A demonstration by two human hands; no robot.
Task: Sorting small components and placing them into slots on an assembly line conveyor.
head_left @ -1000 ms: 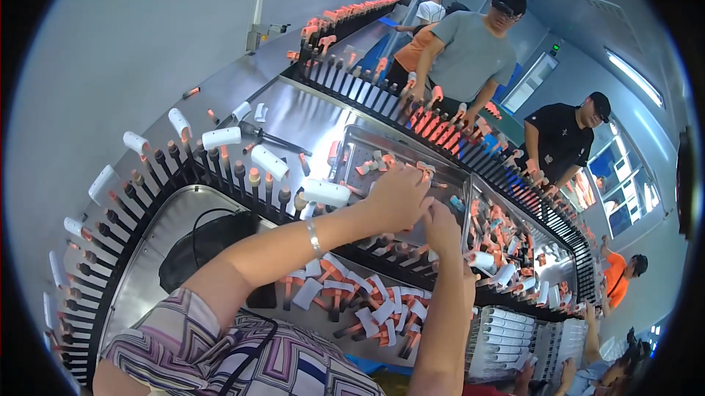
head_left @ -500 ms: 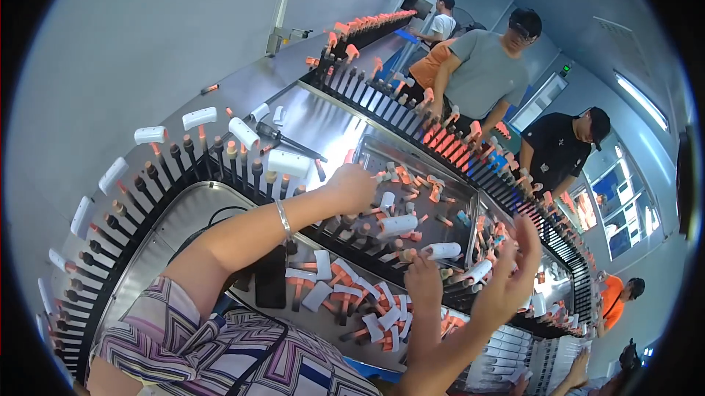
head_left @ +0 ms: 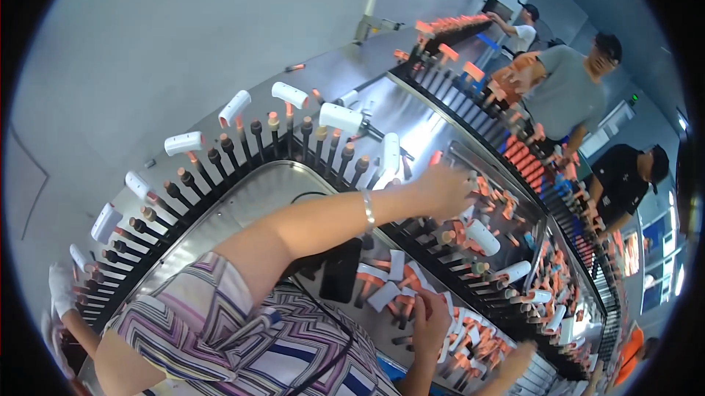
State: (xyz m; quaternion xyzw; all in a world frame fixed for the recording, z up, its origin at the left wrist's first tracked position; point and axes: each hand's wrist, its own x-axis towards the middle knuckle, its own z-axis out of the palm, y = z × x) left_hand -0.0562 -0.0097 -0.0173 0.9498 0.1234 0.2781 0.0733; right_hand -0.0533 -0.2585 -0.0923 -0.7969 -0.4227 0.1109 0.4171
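My left hand (head_left: 448,192), with a silver bracelet on the wrist, reaches over the metal tray (head_left: 470,150) of orange pieces. Its fingers curl down, and the fingertips and anything in them are hidden. A white tube-like part (head_left: 482,237) lies close beyond it. My right hand (head_left: 429,322) is low near my patterned shirt, fingers bent together beside a heap of T-shaped parts (head_left: 459,352) with white heads and orange stems. Whatever it pinches is too small to make out. A phone-like black slab (head_left: 340,277) lies between my arms.
A curved rack of black upright holders (head_left: 192,176) runs along the left, several bearing white curved heads. A second rack (head_left: 470,102) crosses behind the tray. A blurred bare hand (head_left: 518,363) and a white-gloved hand (head_left: 62,287) belong to others. Co-workers stand beyond (head_left: 569,95).
The view has swung left, so the scene sits further right. My left hand stays over the tray, slightly further in. A hand raised at the right is now gone from there; a gloved hand appears at left.
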